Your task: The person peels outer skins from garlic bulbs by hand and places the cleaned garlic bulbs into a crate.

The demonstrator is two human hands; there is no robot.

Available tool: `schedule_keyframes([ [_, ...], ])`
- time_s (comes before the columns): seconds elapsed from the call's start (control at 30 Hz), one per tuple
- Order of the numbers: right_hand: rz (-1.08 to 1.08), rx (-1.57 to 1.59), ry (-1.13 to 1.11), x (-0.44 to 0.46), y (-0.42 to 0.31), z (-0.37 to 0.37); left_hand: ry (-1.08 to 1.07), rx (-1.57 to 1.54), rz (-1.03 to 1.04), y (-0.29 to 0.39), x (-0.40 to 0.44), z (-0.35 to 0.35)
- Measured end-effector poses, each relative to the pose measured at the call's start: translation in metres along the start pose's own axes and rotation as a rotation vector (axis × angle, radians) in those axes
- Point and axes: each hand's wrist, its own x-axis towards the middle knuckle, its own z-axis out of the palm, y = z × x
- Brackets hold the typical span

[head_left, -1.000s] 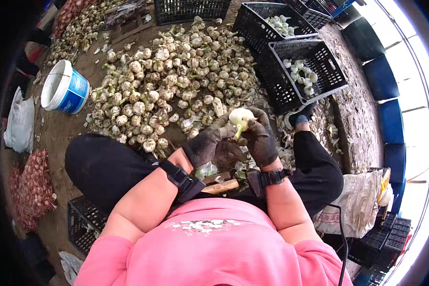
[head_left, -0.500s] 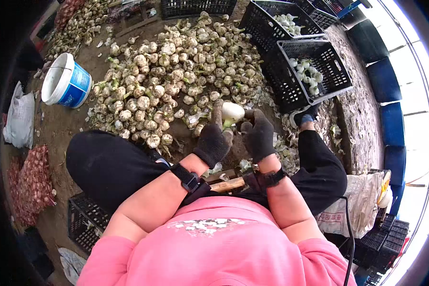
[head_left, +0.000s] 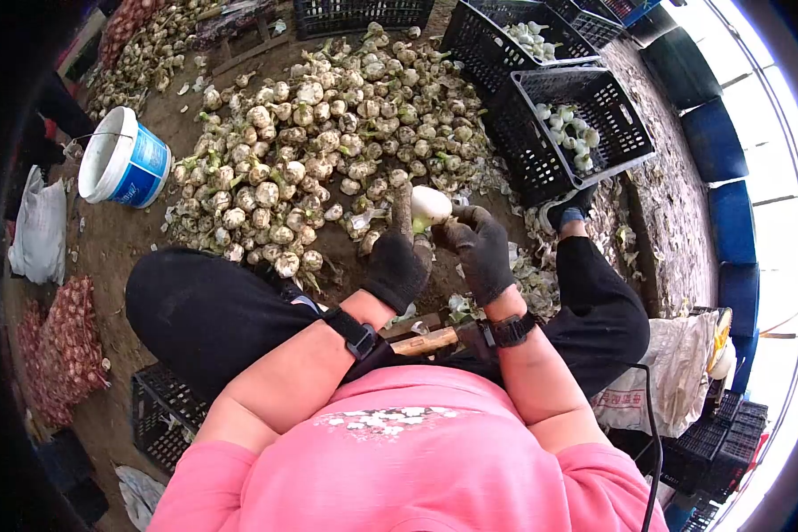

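A smooth white garlic bulb (head_left: 430, 206) with a greenish stem end is held up in front of me, over the near edge of a heap of dirty, unpeeled garlic bulbs (head_left: 328, 133). My left hand (head_left: 399, 257), in a dark, soiled glove, grips the bulb from its left side. On the other side my right hand (head_left: 477, 253), gloved the same way, has its fingers closed at the bulb's lower right, by the stem end. Its exact pinch is partly hidden.
A black crate (head_left: 625, 120) holding several white bulbs stands at right, another crate (head_left: 479, 40) behind it. A white-and-blue bucket (head_left: 142, 168) and a red mesh sack (head_left: 66, 346) are at left. Peeled skins (head_left: 536, 288) litter the floor near my right leg.
The bulb has turned a little in my left hand, its stem end now towards my right fingers. My right hand has closed in against its lower side.
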Motion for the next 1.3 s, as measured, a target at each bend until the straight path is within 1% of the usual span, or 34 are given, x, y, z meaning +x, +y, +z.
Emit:
schedule_keyframes([
  [0.07,-0.178,-0.835,0.077,-0.008,-0.018,0.007,-0.048,0.032,-0.049,0.001,0.000,0.000],
  [0.1,-0.176,-0.835,0.079,-0.007,-0.017,0.008,-0.096,0.065,-0.095,0.002,0.000,0.000],
  [0.13,-0.269,-0.970,0.041,-0.004,-0.015,0.009,-0.099,0.065,-0.092,0.002,0.001,0.000],
  [0.17,-0.362,-1.103,0.001,-0.001,-0.013,0.010,-0.096,-0.056,-0.089,0.002,0.002,0.000],
  [0.2,-0.361,-1.102,0.003,0.001,-0.012,0.009,-0.094,-0.116,-0.087,0.002,0.004,0.000],
  [0.23,-0.319,-0.989,0.001,0.004,-0.011,0.007,-0.092,-0.176,-0.086,0.001,0.004,0.000],
  [0.27,-0.278,-0.875,-0.002,0.007,-0.008,0.004,-0.095,-0.104,-0.103,-0.003,0.005,0.001],
  [0.3,-0.278,-0.874,-0.002,0.011,-0.001,-0.002,-0.097,-0.068,-0.112,-0.007,0.006,0.002],
  [0.33,-0.114,-0.677,-0.024,0.017,0.011,-0.011,-0.100,-0.031,-0.120,-0.011,0.006,0.002],
  [0.37,0.049,-0.477,-0.043,0.021,0.023,-0.020,-0.106,-0.198,-0.103,-0.015,0.007,0.003],
  [0.4,0.049,-0.475,-0.038,0.023,0.036,-0.026,-0.114,-0.365,-0.084,-0.017,0.008,0.004],
  [0.43,0.070,-0.401,0.002,0.024,0.049,-0.032,-0.250,-0.747,-0.413,0.012,0.009,-0.015],
  [0.47,0.090,-0.325,0.042,0.025,0.055,-0.034,-0.255,-0.744,-0.412,0.015,0.011,-0.018],
  [0.5,0.090,-0.321,0.048,0.026,0.062,-0.035,-0.306,-0.994,-0.469,0.016,0.012,-0.022],
  [0.53,0.048,-0.416,0.043,0.028,0.066,-0.032,-0.355,-1.245,-0.524,0.017,0.013,-0.022],
  [0.57,0.006,-0.513,0.038,0.031,0.069,-0.029,-0.368,-1.351,-0.506,0.019,0.013,-0.021],
  [0.6,0.004,-0.510,0.045,0.039,0.074,-0.026,-0.375,-1.349,-0.504,0.021,0.012,-0.022],
  [0.63,-0.240,-0.466,0.014,0.053,0.085,-0.025,-0.460,-1.421,-0.552,0.025,0.009,-0.025],
  [0.67,-0.281,-0.555,0.006,0.055,0.073,-0.023,-0.546,-1.493,-0.602,0.027,0.007,-0.026],
  [0.73,-0.368,-0.732,0.000,0.057,0.048,-0.018,-0.523,-1.469,-0.654,0.031,0.006,-0.026],
  [0.8,-0.505,-1.213,0.203,0.109,0.069,-0.043,-0.567,-1.539,-0.698,0.035,0.008,-0.032],
  [0.83,-0.516,-1.215,0.283,0.119,0.060,-0.052,-0.592,-1.567,-0.685,0.028,0.009,-0.029],
  [0.9,-0.270,-0.535,0.375,0.146,0.045,-0.085,-0.617,-1.478,-0.647,0.021,0.014,-0.029],
  [0.93,0.000,0.137,0.347,0.158,0.043,-0.102,-0.637,-1.392,-0.615,0.019,0.016,-0.029],
  [0.97,0.001,0.132,0.341,0.150,0.023,-0.104,-0.552,-1.153,-0.509,0.027,0.016,-0.029],
  [1.0,-0.048,0.309,0.176,0.129,-0.012,-0.101,-0.547,-1.159,-0.511,0.021,0.016,-0.025],
  [1.03,-0.096,0.483,0.010,0.114,-0.032,-0.101,-0.417,-0.709,-0.109,0.008,0.015,-0.015],
  [1.1,-0.208,-0.857,0.041,0.112,0.021,-0.127,-0.359,-0.265,0.061,-0.013,0.009,-0.003],
  [1.13,-0.140,-1.156,0.010,0.101,0.025,-0.131,-0.364,-0.267,0.063,-0.013,0.009,-0.003],
  [1.17,-0.085,-1.457,-0.043,0.087,0.023,-0.128,-0.303,-0.155,0.194,-0.012,0.012,-0.002],
  [1.2,0.078,-1.398,-0.115,0.080,0.016,-0.127,-0.230,-0.041,0.321,-0.011,0.016,0.000],
  [1.23,-0.012,-1.198,-0.113,0.081,0.052,-0.142,-0.201,-0.053,0.353,-0.007,0.017,-0.001],
  [1.27,0.211,-0.597,-0.064,0.061,0.031,-0.116,-0.201,-0.052,0.345,-0.002,0.018,-0.004],
  [1.3,0.383,-0.002,0.098,0.040,0.006,-0.087,-0.242,0.006,0.341,0.002,0.019,-0.006],
])
